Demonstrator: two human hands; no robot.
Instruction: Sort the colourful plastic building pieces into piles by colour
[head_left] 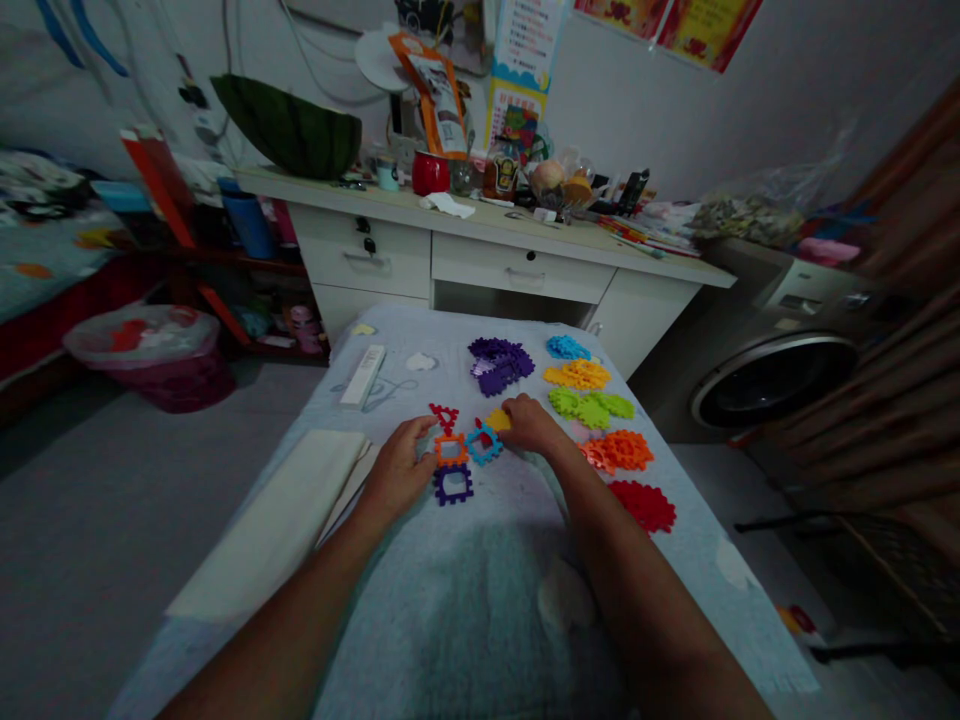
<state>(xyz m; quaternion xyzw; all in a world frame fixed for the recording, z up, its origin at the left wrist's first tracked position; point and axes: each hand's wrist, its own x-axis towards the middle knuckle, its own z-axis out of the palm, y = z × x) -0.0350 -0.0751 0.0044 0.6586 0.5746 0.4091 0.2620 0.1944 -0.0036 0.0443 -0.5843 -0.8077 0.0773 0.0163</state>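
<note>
Small interlocking plastic frames lie joined on a table covered in pale blue cloth (pixel 465 600): a purple square (pixel 453 484), an orange square (pixel 451 450), a blue square (pixel 484 443) and a red triangle (pixel 444 415). My left hand (pixel 397 470) rests beside the orange square, fingers curled against its left edge. My right hand (pixel 529 422) is closed over a yellow piece (pixel 497 420) next to the blue square. To the right lie sorted piles: purple (pixel 501 362), blue (pixel 567 347), yellow (pixel 579 374), green (pixel 591 406), orange (pixel 619 450), red (pixel 643 504).
A folded cream cloth (pixel 277 520) and a white box (pixel 363 374) lie on the table's left. Beyond stands a cluttered white desk (pixel 517 262) with a watermelon half (pixel 289 128). A washing machine (pixel 772 360) is at right, a lined bin (pixel 150 350) at left.
</note>
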